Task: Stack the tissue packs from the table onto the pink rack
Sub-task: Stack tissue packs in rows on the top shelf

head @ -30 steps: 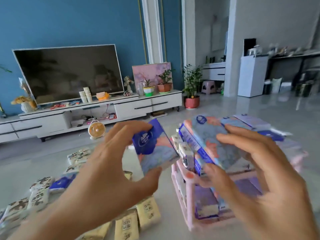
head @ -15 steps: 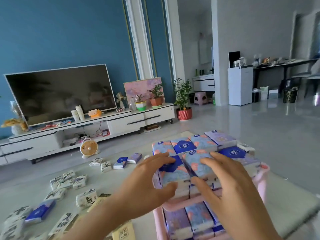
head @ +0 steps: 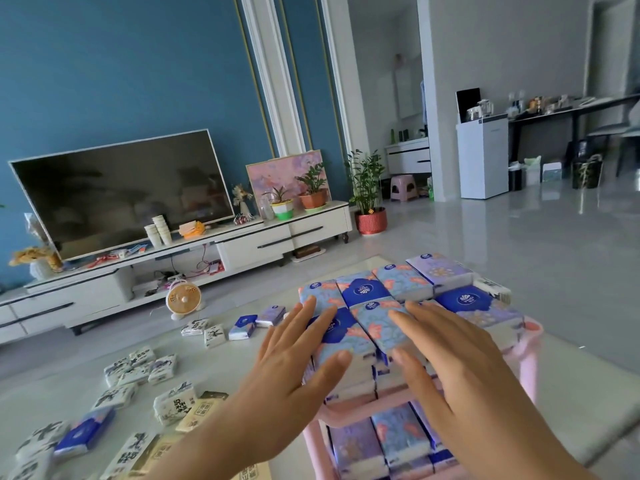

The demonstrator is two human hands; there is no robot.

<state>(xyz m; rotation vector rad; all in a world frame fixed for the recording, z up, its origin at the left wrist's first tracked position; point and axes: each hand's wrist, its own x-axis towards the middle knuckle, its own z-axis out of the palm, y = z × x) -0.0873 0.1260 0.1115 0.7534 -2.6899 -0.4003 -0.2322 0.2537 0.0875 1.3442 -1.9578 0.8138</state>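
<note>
The pink rack (head: 519, 355) stands at the lower right, its top tier covered with blue and floral tissue packs (head: 363, 292) and its lower tier also filled. My left hand (head: 294, 368) lies flat with straight fingers on the near-left packs of the top tier. My right hand (head: 450, 368) lies flat beside it on the neighbouring floral pack (head: 377, 327). Neither hand grips anything. Several loose tissue packs (head: 173, 405) in white, blue and beige wrappers lie scattered on the table (head: 225, 362) to the left.
Three small packs (head: 242, 329) lie near the table's far edge. Beyond the table are a small fan (head: 183, 299) on the floor, a white TV cabinet (head: 249, 244) with a television, and potted plants.
Both hands carried packs onto the rack's top tier, set them down and let go. The fingers have since straightened and now lie flat on the stack. The camera view tilted up.
</note>
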